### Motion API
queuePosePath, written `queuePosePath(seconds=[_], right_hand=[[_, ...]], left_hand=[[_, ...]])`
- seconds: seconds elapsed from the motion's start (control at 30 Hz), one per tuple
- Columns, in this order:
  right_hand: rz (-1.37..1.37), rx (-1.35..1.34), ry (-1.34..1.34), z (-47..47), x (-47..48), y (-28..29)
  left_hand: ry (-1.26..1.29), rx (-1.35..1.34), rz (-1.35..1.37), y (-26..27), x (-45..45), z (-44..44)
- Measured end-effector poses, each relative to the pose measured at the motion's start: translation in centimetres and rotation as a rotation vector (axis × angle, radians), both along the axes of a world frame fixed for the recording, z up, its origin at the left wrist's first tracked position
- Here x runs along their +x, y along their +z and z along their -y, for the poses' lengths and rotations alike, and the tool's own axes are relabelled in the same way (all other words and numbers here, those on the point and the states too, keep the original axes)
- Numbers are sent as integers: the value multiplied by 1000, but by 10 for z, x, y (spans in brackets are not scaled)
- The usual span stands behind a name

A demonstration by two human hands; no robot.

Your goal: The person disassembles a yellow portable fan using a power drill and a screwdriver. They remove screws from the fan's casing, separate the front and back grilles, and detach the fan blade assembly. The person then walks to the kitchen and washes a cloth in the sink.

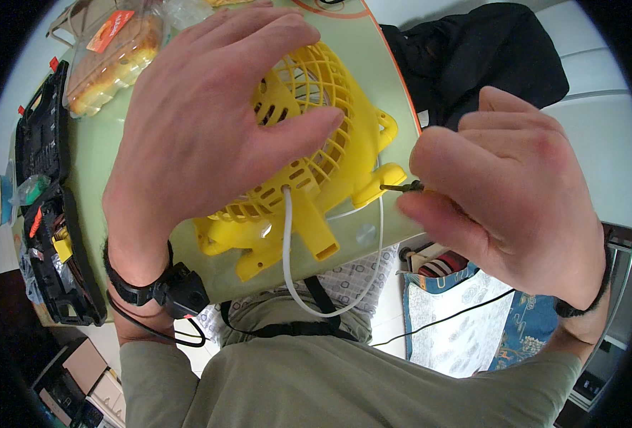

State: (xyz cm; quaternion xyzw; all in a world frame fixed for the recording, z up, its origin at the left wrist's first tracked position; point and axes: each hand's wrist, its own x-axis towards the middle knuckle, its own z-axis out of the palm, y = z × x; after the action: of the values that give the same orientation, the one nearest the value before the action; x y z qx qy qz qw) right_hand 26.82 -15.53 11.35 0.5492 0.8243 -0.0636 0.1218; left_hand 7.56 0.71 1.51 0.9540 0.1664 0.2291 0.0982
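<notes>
A yellow plastic fan housing (343, 101) with a round grille lies on the table, and a white cable (288, 251) comes out of its near side and loops down over the table edge. Spread across the grille is my left hand (203, 112), thumb and fingers apart, resting on or just over it. At the right, my right hand (508, 187) is closed around a small tool, probably a screwdriver (396, 188), whose thin dark shaft points left. Its tip meets a yellow foot (377, 184) at the housing's right corner. The tool's handle is mostly hidden in my fist.
An opened black tool case (83, 257) with assorted tools lies at the left table edge. Beyond it sits bread in a clear plastic package (115, 69). Dark cloth (482, 59) lies past the table's orange edge (401, 80). A blue patterned bag (439, 281) is below, at the right.
</notes>
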Motion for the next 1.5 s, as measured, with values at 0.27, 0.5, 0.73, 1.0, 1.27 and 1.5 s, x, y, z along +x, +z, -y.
queuePosePath(seconds=[0.27, 0.5, 0.73, 1.0, 1.27, 1.5], right_hand=[[-20, 199, -61, 3, -11, -11], [0, 23, -76, 1, -12, -7], [-24, 84, 15, -1, -16, -7], [-10, 66, -126, -12, -33, -8], [-44, 47, 55, -6, -27, -9], [-157, -120, -62, -14, -26, 1]], left_hand=[[-11, 8, -7, 7, -8, 1], [84, -76, -91, 13, -9, 14], [47, -51, -100, 14, -5, 2], [22, 25, -39, 0, -12, 2], [9, -39, -74, 7, -10, 0], [-29, -28, -58, 13, -18, 0]])
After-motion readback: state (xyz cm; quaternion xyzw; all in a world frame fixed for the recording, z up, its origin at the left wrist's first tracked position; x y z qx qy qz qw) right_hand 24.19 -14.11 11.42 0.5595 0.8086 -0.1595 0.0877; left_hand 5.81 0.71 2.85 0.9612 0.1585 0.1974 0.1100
